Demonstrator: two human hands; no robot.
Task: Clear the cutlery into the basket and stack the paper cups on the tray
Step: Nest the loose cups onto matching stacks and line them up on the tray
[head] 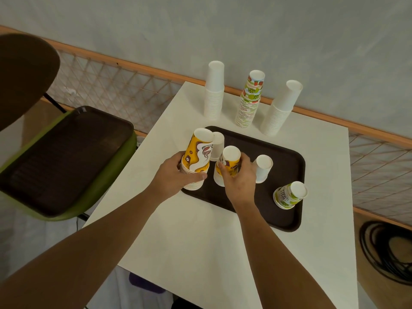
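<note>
A dark brown tray (287, 166) lies on the white table (200, 230). My left hand (176, 175) grips a stack of yellow patterned paper cups (198, 152), upside down, at the tray's left edge. My right hand (239, 177) holds a single yellow cup (230, 159), upside down over a white cup on the tray. Behind it stands a white cup (218, 143). Another white cup (263, 167) stands to the right, and a green-printed cup (289, 195) sits at the tray's right end. No cutlery or basket is in view.
Behind the tray stand three tall cup stacks: white (214, 94), green and red printed (250, 101), white (282, 108). A second brown tray (62, 157) rests on a green chair at left. Black cable (385, 250) lies coiled on the floor at right.
</note>
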